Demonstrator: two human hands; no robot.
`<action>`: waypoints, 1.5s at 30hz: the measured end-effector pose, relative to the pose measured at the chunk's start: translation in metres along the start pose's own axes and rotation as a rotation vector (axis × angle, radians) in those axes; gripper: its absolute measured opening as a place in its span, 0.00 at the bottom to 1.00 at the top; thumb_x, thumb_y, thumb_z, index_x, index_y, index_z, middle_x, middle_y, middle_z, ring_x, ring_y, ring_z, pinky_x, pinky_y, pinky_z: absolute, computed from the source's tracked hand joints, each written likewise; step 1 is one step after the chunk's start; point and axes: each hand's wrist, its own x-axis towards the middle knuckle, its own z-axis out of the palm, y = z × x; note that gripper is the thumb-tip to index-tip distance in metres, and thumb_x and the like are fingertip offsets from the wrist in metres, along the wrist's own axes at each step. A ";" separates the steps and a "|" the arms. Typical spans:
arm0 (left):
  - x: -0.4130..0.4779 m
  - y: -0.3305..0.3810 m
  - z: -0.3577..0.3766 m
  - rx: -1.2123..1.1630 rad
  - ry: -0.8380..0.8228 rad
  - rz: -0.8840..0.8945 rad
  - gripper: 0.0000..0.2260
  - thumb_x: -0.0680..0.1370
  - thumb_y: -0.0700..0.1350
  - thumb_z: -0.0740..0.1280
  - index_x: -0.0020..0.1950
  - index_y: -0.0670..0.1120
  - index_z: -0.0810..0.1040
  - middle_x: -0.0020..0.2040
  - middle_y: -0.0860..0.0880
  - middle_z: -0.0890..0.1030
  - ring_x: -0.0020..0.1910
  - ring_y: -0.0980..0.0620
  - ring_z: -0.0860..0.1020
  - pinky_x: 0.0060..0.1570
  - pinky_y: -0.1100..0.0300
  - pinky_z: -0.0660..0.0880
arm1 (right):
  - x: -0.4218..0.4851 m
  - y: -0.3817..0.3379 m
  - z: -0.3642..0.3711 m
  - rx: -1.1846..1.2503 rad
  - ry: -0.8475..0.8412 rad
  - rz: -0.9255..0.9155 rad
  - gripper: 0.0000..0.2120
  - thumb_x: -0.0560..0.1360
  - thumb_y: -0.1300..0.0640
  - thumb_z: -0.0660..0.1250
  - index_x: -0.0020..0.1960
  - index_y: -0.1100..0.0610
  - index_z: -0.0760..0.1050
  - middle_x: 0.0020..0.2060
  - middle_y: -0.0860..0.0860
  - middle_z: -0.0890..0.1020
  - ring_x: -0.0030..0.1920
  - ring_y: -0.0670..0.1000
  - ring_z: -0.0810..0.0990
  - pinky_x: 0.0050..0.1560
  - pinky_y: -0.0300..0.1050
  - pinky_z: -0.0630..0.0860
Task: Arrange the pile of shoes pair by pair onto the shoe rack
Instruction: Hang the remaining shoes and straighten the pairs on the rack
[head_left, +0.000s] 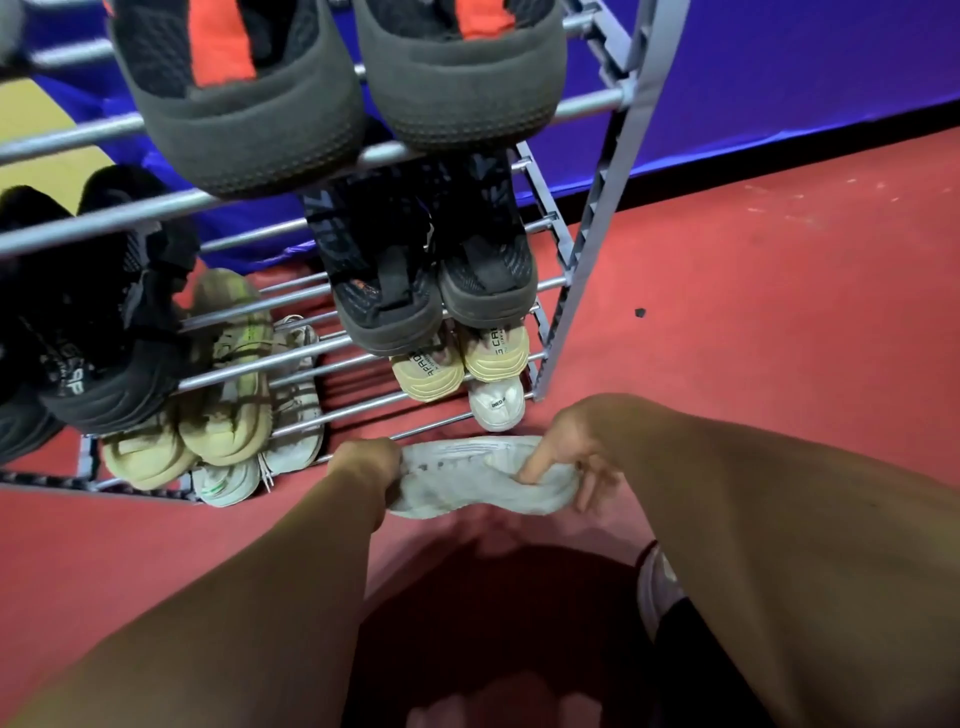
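Observation:
I hold a white sneaker (467, 480) sideways just in front of the shoe rack's (587, 244) lowest tier. My left hand (366, 467) grips its left end. My right hand (566, 447) grips the right end, with the thumb pressed into the shoe's opening. A matching white sneaker (496, 405) sits on the bottom tier at the right, directly behind the held one. Grey-and-orange shoes (337, 88) fill the top tier, black shoes (431, 275) the second, and beige sneakers (457, 358) the third.
More black shoes (88, 322) sit at the left, with beige sneakers (223, 395) and white sneakers (291, 415) below them. Red floor (753, 291) stretches to the right, bordered by a blue wall (805, 67). A small dark scrap (640, 312) lies on the floor.

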 end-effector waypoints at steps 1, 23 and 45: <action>0.001 0.000 0.003 -0.076 0.017 0.015 0.15 0.69 0.46 0.68 0.53 0.41 0.81 0.46 0.43 0.84 0.41 0.42 0.81 0.44 0.48 0.82 | 0.005 0.003 -0.004 -0.073 -0.028 -0.008 0.30 0.78 0.42 0.70 0.71 0.62 0.71 0.53 0.62 0.81 0.41 0.57 0.81 0.41 0.51 0.80; 0.023 -0.003 0.090 -0.255 -0.231 -0.004 0.08 0.82 0.44 0.69 0.59 0.44 0.81 0.50 0.48 0.82 0.43 0.52 0.79 0.39 0.60 0.80 | 0.069 0.015 0.001 1.018 -0.048 -0.495 0.22 0.73 0.46 0.78 0.62 0.53 0.77 0.45 0.52 0.78 0.28 0.47 0.78 0.26 0.39 0.74; 0.032 0.015 0.123 -0.602 -0.346 -0.144 0.07 0.79 0.45 0.69 0.53 0.43 0.84 0.46 0.46 0.87 0.43 0.50 0.83 0.49 0.56 0.84 | 0.067 0.013 0.007 1.097 -0.039 -0.530 0.21 0.77 0.44 0.72 0.65 0.55 0.76 0.29 0.50 0.80 0.25 0.46 0.75 0.25 0.38 0.74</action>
